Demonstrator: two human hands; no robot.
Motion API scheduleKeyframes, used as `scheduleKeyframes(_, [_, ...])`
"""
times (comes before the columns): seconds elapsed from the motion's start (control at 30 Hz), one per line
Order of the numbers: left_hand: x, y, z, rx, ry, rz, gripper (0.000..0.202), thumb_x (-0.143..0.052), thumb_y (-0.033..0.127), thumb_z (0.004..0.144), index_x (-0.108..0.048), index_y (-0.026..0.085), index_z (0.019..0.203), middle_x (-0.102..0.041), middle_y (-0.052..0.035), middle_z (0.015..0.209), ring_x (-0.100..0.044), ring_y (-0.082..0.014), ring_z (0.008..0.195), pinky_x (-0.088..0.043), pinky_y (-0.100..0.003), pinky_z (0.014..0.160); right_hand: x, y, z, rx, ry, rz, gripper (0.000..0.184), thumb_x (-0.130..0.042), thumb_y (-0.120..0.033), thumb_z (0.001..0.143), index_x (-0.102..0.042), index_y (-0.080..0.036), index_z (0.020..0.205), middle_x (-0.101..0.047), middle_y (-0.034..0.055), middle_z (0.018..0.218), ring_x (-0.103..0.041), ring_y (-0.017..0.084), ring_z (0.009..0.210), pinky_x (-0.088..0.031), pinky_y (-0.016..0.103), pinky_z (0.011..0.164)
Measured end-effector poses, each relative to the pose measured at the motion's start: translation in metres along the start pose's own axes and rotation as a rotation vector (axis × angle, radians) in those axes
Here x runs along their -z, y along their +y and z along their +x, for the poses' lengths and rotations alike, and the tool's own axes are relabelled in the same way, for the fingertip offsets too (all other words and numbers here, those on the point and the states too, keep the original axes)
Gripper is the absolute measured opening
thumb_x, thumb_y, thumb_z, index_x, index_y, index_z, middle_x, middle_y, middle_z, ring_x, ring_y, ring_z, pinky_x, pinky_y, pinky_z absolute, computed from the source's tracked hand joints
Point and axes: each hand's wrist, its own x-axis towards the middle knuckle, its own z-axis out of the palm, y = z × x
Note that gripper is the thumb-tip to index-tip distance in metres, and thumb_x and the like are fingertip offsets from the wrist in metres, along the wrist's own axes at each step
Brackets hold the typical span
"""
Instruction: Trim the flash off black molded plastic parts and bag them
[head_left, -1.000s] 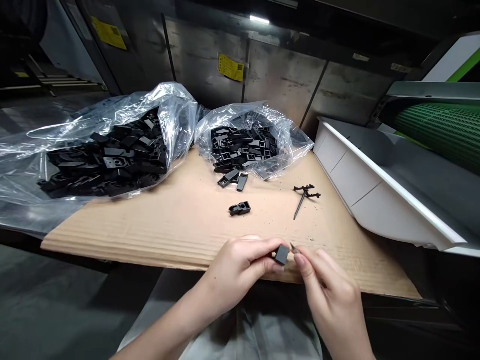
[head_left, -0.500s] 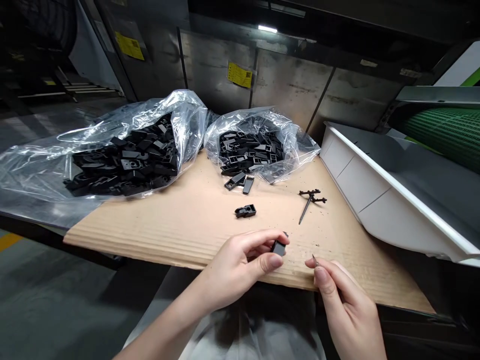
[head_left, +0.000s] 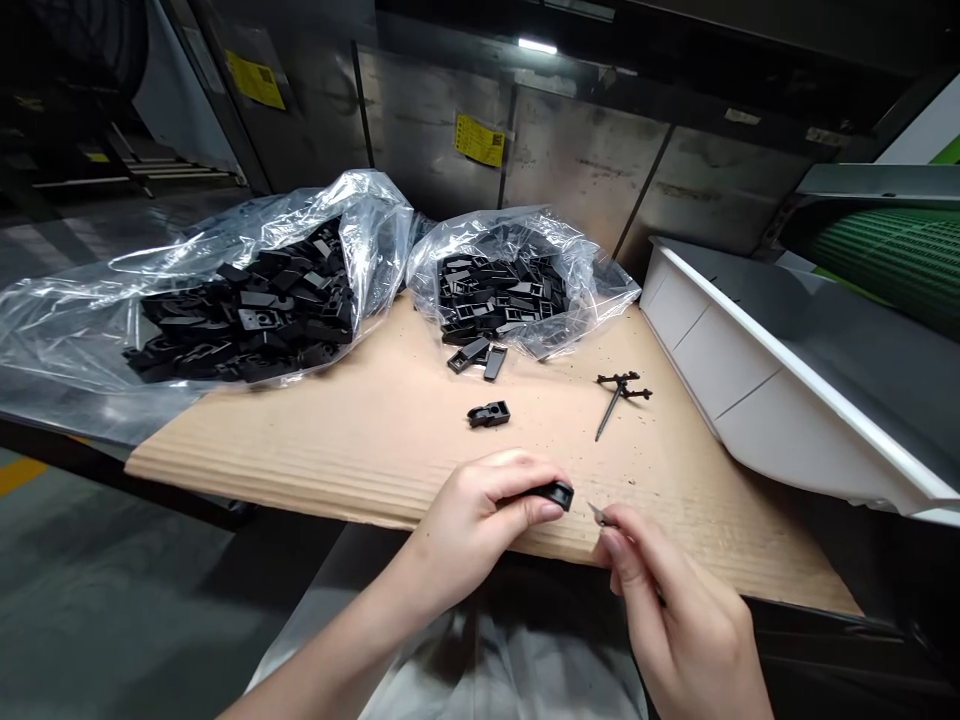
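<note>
Between the thumb and fingers of my left hand (head_left: 487,520) is a small black plastic part (head_left: 556,494), its rounded end pointing right. My right hand (head_left: 667,580) pinches a small knife (head_left: 598,514); only its pointed blade tip shows clearly, just right of the part and apart from it. The rest of the knife is mostly hidden in the palm. Beyond my left hand another black plastic part (head_left: 489,414) lies on the cardboard (head_left: 360,440). Farther right rests a black sprue (head_left: 615,400) with a long stem and short branches.
A clear bag (head_left: 375,220) heaped with black parts lies at the left. Another clear bag (head_left: 592,250) of smaller black pieces stands mid-back, with loose pieces (head_left: 493,362) at its mouth. A white tray (head_left: 720,400) borders the right side. Metal panels (head_left: 577,160) rise behind.
My left hand has turned the black part so that its rounded end shows. My right hand has moved left, bringing the knife tip closer to the part.
</note>
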Motion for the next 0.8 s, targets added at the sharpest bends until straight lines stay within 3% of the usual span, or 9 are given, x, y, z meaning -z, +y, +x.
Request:
scheduleKeyframes(0.2, [0.002, 0.004, -0.002, -0.005, -0.025, -0.003, 0.015, -0.056, 0.008, 0.078, -0.066, 0.014, 0.087, -0.063, -0.0020, 0.088, -0.057, -0.0147, 0.085, -0.041, -0.019, 0.077, -0.008, -0.001, 0.005, -0.076, -0.061, 0.030, 0.018, -0.045, -0.012, 0.085, -0.058, -0.015, 0.097, -0.066, 0.0061, 0.080, -0.062, 0.016, 0.068, -0.047, 0.026, 0.064])
scheduleKeyframes(0.43, [0.004, -0.001, -0.003, -0.043, -0.029, -0.056, 0.018, -0.054, 0.004, 0.078, -0.067, 0.015, 0.086, -0.063, -0.0020, 0.090, -0.057, -0.0149, 0.087, -0.042, -0.019, 0.079, -0.005, -0.007, 0.012, -0.289, -0.174, 0.349, 0.015, -0.045, -0.017, 0.085, -0.060, -0.020, 0.086, -0.051, -0.0044, 0.054, -0.050, 0.008, 0.046, -0.040, 0.017, 0.046])
scheduleKeyframes(0.67, [0.004, -0.003, -0.005, -0.088, -0.046, -0.041, 0.019, -0.054, 0.004, 0.079, -0.067, 0.015, 0.087, -0.064, -0.0025, 0.091, -0.057, -0.0153, 0.091, -0.042, -0.018, 0.081, 0.001, -0.012, 0.016, -0.380, -0.266, 0.453, 0.019, -0.044, -0.023, 0.085, -0.055, -0.020, 0.070, -0.046, -0.0044, 0.052, -0.045, 0.008, 0.045, -0.033, 0.020, 0.041])
scheduleKeyframes(0.8, [0.005, -0.004, -0.004, -0.119, -0.104, -0.007, 0.019, -0.052, 0.006, 0.081, -0.067, 0.016, 0.087, -0.064, -0.0023, 0.090, -0.057, -0.0156, 0.091, -0.043, -0.020, 0.081, 0.007, -0.005, 0.022, -0.564, -0.494, 0.687, 0.027, -0.041, -0.031, 0.087, -0.054, -0.018, 0.068, -0.044, -0.0053, 0.049, -0.038, 0.006, 0.042, -0.030, 0.018, 0.042])
